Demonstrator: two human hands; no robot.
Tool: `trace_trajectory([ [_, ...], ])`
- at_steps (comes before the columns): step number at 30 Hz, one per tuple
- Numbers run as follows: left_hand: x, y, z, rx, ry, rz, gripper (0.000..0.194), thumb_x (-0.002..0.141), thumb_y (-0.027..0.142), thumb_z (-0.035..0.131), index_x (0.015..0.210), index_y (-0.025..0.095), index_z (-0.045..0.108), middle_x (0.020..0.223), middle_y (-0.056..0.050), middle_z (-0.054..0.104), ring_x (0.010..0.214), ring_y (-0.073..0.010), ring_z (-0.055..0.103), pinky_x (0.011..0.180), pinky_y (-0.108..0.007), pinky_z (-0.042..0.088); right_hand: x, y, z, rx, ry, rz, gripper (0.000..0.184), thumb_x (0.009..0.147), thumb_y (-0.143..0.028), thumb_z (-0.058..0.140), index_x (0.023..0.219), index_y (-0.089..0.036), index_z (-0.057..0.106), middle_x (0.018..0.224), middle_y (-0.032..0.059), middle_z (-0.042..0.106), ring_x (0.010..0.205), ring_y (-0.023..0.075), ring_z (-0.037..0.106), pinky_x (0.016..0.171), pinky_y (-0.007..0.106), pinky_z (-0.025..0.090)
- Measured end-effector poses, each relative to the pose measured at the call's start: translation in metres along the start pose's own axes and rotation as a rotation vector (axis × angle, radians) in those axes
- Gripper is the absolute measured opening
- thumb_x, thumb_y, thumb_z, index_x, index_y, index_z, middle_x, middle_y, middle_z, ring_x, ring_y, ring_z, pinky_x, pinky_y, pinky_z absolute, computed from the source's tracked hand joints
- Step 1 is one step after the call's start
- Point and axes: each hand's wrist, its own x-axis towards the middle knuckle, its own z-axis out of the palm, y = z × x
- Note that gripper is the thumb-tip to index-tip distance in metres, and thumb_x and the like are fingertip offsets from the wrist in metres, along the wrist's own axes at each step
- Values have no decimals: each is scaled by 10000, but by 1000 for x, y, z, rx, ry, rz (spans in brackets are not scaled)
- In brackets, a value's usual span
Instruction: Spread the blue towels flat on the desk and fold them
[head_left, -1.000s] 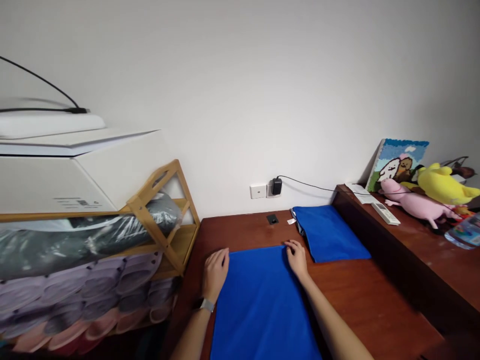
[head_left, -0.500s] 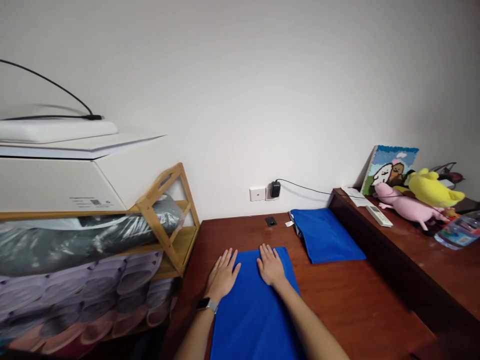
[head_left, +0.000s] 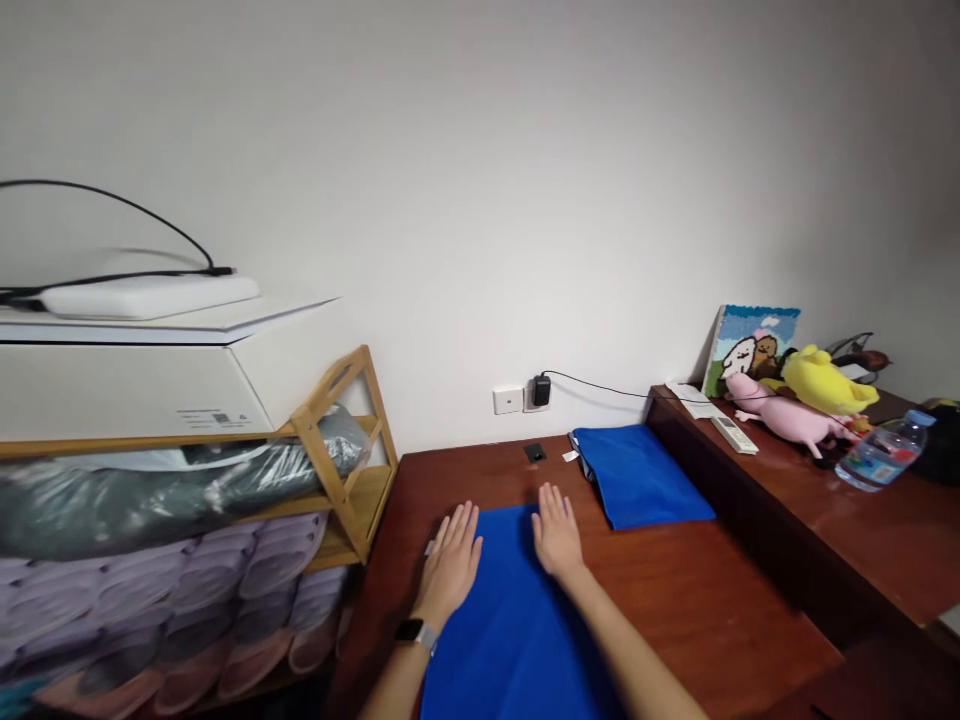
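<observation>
you are holding your left hand [head_left: 452, 560] and right hand [head_left: 558, 533] flat, pinching nothing, at the sides of the blue cloth [head_left: 508, 620] on the desk [head_left: 675, 600], risking creases if either palm is dragging unevenly.

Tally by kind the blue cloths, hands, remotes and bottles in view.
Blue cloths: 2, near cloth and far cloth
Hands: 2, left hand and right hand
Remotes: 1, white remote
Bottles: 1, clear bottle
Total: 6

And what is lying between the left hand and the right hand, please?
In the head view, a stretch of blue fabric lies between the left hand and the right hand.
</observation>
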Motion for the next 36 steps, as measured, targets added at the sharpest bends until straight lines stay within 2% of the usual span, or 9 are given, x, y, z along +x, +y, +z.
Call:
trace_trajectory([
  [3,-35,27,8,2,-10,48,597,1086,404,284,1637,221,419,1689,-86,467,1588,-255,402,1327,-517,311,-34,-37,17,79,1,-165,611,1122,-366,266,1695,-166,331,1735,79,328,1642,244,227,1347,470,171],
  [6,-69,38,20,15,-72,0,598,1076,463,330,1619,245,453,1673,-90,486,1576,-289,421,1303,-551,350,-62,-45,30,113,-98,-175,607,1128,-406,259,1679,-178,373,1719,78,365,1627,246,275,1342,470,192],
  [9,-84,36,23,15,-79,-40,619,1070,504,353,1639,265,408,1692,-88,452,1585,-299,403,1300,-563,348,-75,-20,24,79,-136,-105,616,1123,-430,277,1684,-188,359,1726,78,344,1632,243,260,1345,487,165],
  [14,-75,32,9,-10,-114,-42,630,1068,511,355,1637,246,413,1702,-97,429,1592,-290,388,1306,-560,344,-77,39,-14,-17,-181,124,633,1113,-399,270,1702,-169,299,1754,86,254,1645,232,209,1342,475,153],
  [18,-76,36,-10,-38,-74,-42,609,1071,456,326,1584,183,507,1676,-110,472,1561,-277,442,1290,-506,399,-88,51,-37,0,-153,179,637,1110,-381,275,1698,-138,312,1752,102,261,1643,243,212,1340,470,173],
  [23,-112,59,-19,-20,35,28,563,1065,395,350,1583,250,515,1643,-75,532,1528,-275,494,1273,-505,432,-127,-1,-21,71,53,17,618,1115,-345,250,1693,-143,332,1746,87,294,1644,245,209,1344,462,189],
  [26,-136,75,-14,16,-80,54,562,1061,418,360,1587,286,507,1670,-61,492,1557,-280,452,1282,-536,408,-152,-42,0,144,3,-127,609,1122,-387,267,1688,-180,350,1731,70,336,1633,238,253,1341,461,209],
  [29,-153,78,-10,59,-126,-28,586,1062,438,333,1593,254,499,1681,-86,466,1571,-288,427,1293,-555,375,-167,-56,8,158,-93,-116,608,1123,-418,271,1676,-190,377,1722,73,357,1629,237,269,1342,467,195],
  [36,-182,46,-21,90,-87,-129,665,1048,469,326,1620,151,446,1680,-132,447,1572,-293,423,1304,-543,353,-185,14,-29,-16,-143,160,621,1108,-369,282,1686,-151,348,1742,101,277,1638,259,234,1339,494,176],
])
